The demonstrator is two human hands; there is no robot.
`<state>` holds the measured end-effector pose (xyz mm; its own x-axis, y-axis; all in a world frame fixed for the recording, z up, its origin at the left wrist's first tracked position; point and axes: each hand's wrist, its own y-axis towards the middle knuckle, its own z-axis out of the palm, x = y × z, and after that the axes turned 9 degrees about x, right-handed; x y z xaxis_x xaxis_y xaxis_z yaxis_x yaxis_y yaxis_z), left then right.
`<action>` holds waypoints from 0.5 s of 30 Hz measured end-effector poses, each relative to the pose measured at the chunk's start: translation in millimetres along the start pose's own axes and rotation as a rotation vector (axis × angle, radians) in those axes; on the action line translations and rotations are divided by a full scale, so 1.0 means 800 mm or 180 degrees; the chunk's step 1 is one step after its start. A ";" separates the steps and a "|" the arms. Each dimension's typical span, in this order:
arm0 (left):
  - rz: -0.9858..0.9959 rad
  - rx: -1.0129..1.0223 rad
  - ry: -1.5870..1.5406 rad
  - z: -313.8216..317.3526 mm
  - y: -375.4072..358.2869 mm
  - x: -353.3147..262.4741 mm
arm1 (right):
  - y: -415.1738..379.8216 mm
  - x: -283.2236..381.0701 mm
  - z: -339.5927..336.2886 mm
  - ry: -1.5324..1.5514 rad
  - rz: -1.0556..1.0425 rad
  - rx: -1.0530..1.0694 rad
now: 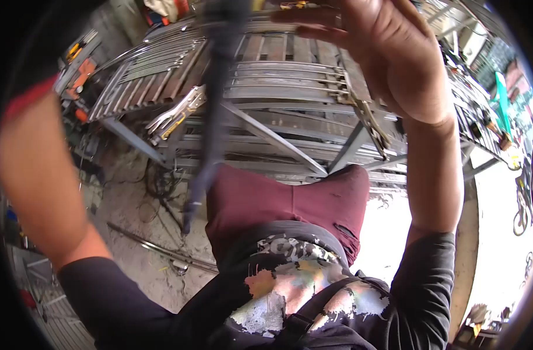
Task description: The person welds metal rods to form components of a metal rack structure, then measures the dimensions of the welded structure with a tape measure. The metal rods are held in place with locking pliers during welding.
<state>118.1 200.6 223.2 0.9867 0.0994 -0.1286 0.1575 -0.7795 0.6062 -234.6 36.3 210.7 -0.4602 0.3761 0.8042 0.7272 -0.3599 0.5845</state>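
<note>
My right hand [395,58] is raised at the upper right over the metal work table [278,108]. Its fingers stretch out to the left, apart, with nothing visible in them. On the left, my bare left forearm [42,175] reaches up to a red band [30,98]. Beyond the band everything is black, so the fingers of my left hand cannot be made out. A blurred dark strap [217,99] hangs close to the camera. Locking pliers [179,114] grip the table's front edge left of centre, and a second pair [368,123] sits at the right, below my right hand.
Thin metal rods [158,61] lie in a row on the table's left, and several longer rods [284,77] run across its middle. Diagonal braces [272,137] support the table before my knees. Long bars [155,248] lie on the floor at left. Tools crowd a rack [482,116] at right.
</note>
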 end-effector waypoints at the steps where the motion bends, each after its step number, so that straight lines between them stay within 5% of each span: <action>1: 0.0210 0.0025 -0.0051 0.022 0.013 -0.012 | -0.002 0.021 0.023 0.0483 0.0090 -0.0234; 5: 0.1019 0.0063 -0.0258 0.124 0.077 -0.068 | -0.035 -0.028 -0.069 0.1403 -0.0590 -0.0011; 7: 0.1369 0.0030 -0.0358 0.170 0.114 -0.089 | -0.055 -0.036 -0.103 0.0138 -0.0273 -0.1539; 8: 0.1531 -0.0008 -0.0396 0.191 0.133 -0.099 | -0.070 -0.040 -0.138 0.0261 -0.0311 -0.1593; 9: 0.1683 -0.0050 -0.0420 0.212 0.153 -0.109 | -0.079 -0.037 -0.154 -0.0319 -0.0172 -0.2382; 15: 0.2335 -0.0525 -0.0280 0.288 0.228 -0.153 | -0.188 0.046 -0.366 -0.1644 0.0343 -0.3972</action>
<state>17.1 -96.1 168.9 0.8351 -0.4642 0.2952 -0.5275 -0.5234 0.6692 -510.0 -146.1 183.9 0.0120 0.4729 0.8810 -0.3227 -0.8321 0.4510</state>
